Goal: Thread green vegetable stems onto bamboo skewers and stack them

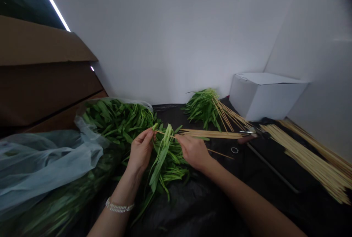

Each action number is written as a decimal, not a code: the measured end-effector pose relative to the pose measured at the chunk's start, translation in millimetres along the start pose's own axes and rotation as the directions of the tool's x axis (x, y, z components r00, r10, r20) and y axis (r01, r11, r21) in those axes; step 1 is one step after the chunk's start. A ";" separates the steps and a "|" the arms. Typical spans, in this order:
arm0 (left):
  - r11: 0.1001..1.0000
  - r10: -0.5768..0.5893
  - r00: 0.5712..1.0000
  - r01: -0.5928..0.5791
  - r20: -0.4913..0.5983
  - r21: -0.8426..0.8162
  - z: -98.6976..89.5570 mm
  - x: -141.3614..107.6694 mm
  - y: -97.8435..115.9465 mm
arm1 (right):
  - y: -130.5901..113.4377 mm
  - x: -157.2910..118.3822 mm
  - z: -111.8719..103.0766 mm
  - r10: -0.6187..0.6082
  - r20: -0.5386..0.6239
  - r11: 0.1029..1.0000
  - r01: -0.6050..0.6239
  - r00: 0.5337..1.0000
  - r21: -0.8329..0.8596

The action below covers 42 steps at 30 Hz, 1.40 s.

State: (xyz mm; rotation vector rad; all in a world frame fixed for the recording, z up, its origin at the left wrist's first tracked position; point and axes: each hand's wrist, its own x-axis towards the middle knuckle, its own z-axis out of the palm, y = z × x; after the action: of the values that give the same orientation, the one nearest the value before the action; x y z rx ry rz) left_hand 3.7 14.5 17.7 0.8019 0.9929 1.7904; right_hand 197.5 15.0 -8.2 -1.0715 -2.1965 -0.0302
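My right hand (194, 151) is closed on a thin bamboo skewer (160, 132). Folded leafy green stalks (166, 139) hang from the skewer between my hands, their long leaves pointing down. At its left end, my left hand (141, 149) pinches a short piece of green stem (155, 126); whether the tip has pierced it I cannot tell. Below both hands lies a loose heap of leafy greens (174, 174). Behind the right hand, several bare skewers (209, 133) lie side by side. A stick end (221, 153) shows right of that hand, probably the same skewer.
Leafy greens (110, 117) fill a clear plastic bag (52, 163) at left. Skewers with greens (205, 105) are piled by the wall. A white box (271, 95), pliers-like tool (251, 136), ring (234, 150) and bundled bamboo sticks (305, 160) are at right. Black sheeting (198, 207) covers the surface.
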 end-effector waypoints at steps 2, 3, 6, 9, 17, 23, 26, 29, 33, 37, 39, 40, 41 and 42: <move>1.000 0.012 1.000 -0.012 -0.005 0.011 0.4 -0.3 -0.6 | 0.0 0.0 0.2 0.002 0.001 1.000 -0.002 1.000 0.006; 1.000 0.017 1.000 -0.017 -0.008 0.013 0.6 -0.5 -0.7 | -0.1 0.0 0.3 0.000 -0.001 1.000 0.000 1.000 0.010; 1.000 0.022 0.999 -0.022 -0.024 -0.001 0.4 -0.1 -0.3 | -0.4 0.1 0.3 -0.002 -0.015 1.000 0.002 1.000 0.015; 1.000 0.022 0.999 -0.023 -0.043 -0.014 -0.4 1.1 -0.1 | -1.0 0.1 0.0 0.000 -0.023 1.000 0.000 1.000 0.017; 0.999 0.020 0.999 -0.020 -0.026 0.029 -1.3 0.6 -0.9 | -1.2 -0.1 -0.6 0.001 0.005 1.000 -0.001 1.000 -0.001; 0.999 0.034 0.999 -0.033 -0.008 0.032 -2.9 1.7 -2.6 | -2.6 0.5 -2.1 0.023 0.039 1.000 -0.022 0.999 -0.017; 0.998 0.041 0.999 -0.040 -0.020 0.047 -4.2 3.4 -4.8 | -4.0 1.0 -3.6 0.033 0.059 0.999 -0.031 0.998 -0.038; 0.996 0.051 0.998 -0.048 -0.047 0.069 -6.0 5.2 -7.7 | -5.1 1.5 -4.9 0.040 0.071 0.998 -0.036 0.997 -0.055; 0.986 0.098 0.994 -0.090 -0.047 0.143 -9.3 7.0 -11.3 | -6.5 1.2 -5.8 0.052 0.099 0.997 -0.046 0.994 -0.061; 0.959 0.147 0.989 -0.140 -0.010 0.246 -11.6 6.3 -12.6 | -7.9 0.1 -5.4 0.065 0.120 0.997 -0.059 0.991 -0.055; 0.939 0.167 0.986 -0.162 0.012 0.303 -11.6 4.8 -11.9 | -8.5 -0.2 -4.8 0.067 0.127 0.997 -0.062 0.990 -0.049; 0.928 0.178 0.984 -0.174 0.018 0.330 -11.3 4.0 -11.4 | -8.7 -0.3 -4.6 0.071 0.133 0.997 -0.065 0.989 -0.045; 0.918 0.190 0.982 -0.184 0.020 0.350 -10.9 3.3 -10.8 | -8.9 -0.3 -4.5 0.075 0.138 0.997 -0.069 0.988 -0.041; 0.914 0.197 0.980 -0.190 0.018 0.358 -10.4 2.8 -10.2 | -9.1 -0.2 -4.6 0.077 0.141 0.997 -0.073 0.987 -0.038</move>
State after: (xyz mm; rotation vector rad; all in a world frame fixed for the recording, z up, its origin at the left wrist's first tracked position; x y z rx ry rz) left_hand -1.9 16.7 4.1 1.1452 1.3147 1.8077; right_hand 193.8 7.5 -2.4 -1.2069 -2.2869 0.0459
